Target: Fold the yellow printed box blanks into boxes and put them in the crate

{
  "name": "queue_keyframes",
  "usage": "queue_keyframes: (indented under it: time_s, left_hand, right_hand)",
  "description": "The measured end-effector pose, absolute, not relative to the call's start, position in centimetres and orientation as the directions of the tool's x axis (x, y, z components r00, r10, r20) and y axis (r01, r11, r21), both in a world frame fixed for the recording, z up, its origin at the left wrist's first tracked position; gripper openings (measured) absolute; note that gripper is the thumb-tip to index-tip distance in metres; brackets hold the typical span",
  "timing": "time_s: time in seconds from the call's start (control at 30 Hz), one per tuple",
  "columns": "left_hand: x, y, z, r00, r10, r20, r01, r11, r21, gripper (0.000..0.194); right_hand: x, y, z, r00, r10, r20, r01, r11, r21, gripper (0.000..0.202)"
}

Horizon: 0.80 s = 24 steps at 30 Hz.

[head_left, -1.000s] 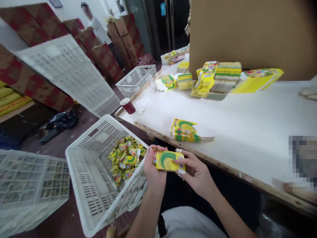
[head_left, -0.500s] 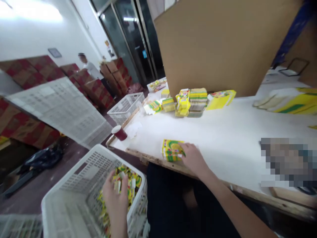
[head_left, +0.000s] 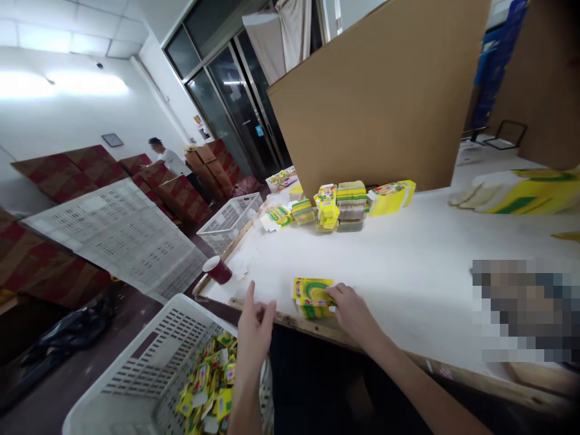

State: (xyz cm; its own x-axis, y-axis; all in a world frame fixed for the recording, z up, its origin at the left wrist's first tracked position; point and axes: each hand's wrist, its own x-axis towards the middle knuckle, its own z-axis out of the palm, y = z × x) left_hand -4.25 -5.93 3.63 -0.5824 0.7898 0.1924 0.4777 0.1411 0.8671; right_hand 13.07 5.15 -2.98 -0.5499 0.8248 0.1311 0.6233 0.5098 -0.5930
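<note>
On the white table (head_left: pixel 399 278), near its front edge, lies a small stack of flat yellow and green cartons (head_left: pixel 312 297). My right hand (head_left: pixel 351 308) has its fingers closed on the right end of these cartons. My left hand (head_left: pixel 256 326) holds nothing; its index finger and thumb are spread, above the right rim of a white plastic crate (head_left: pixel 145 362). Inside the crate lie many small yellow boxes (head_left: pixel 203 386). Several bundles of yellow-green cartons (head_left: pixel 351 202) stand farther back on the table.
A dark red cup (head_left: pixel 217 270) is at the table's left corner. A large cardboard sheet (head_left: pixel 376 103) stands behind the bundles. Another white crate (head_left: pixel 229 220) is beyond the corner. A person (head_left: pixel 174 163) stands among red-brown boxes at the back left.
My left hand has risen out of the crate and moved right, toward the table edge. My right hand remains at the cartons. The view has tilted up a little.
</note>
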Motion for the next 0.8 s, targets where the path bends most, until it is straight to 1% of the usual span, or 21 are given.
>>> queue_keyframes:
  time_s: [0.07,0.17,0.27,0.43,0.6,0.8]
  left_hand:
    - [-3.8,-3.1,5.6,-0.526,0.824,0.212,0.585,0.169,0.794,0.082]
    - [-2.8,1.0,7.7,-0.462,0.865,0.197,0.707,0.224,0.671,0.079]
    - [-1.6,3.7,8.7,-0.422,0.891,0.165,0.765,0.253,0.592,0.076]
    - [-0.8,5.2,9.1,-0.427,0.891,0.152,0.772,0.273,0.574,0.074]
    - [-0.8,5.1,9.3,-0.433,0.889,0.15,0.779,0.285,0.559,0.075]
    - [-0.5,4.0,9.2,-0.424,0.895,0.141,0.78,0.281,0.559,0.077]
  right_hand:
    - [13.0,5.2,-2.7,-0.555,0.824,0.114,0.633,0.507,-0.584,0.046]
    - [12.7,5.4,-2.3,-0.547,0.833,0.088,0.661,0.493,-0.565,0.045]
    - [12.6,5.5,-1.9,-0.539,0.84,0.062,0.691,0.482,-0.539,0.042]
    - [12.4,5.7,-1.1,-0.545,0.838,0.017,0.722,0.48,-0.498,0.035]
    - [12.1,5.5,-0.3,-0.516,0.857,-0.006,0.754,0.451,-0.477,0.035]
    - [11.9,5.1,-0.4,-0.461,0.886,0.051,0.743,0.416,-0.524,0.04]
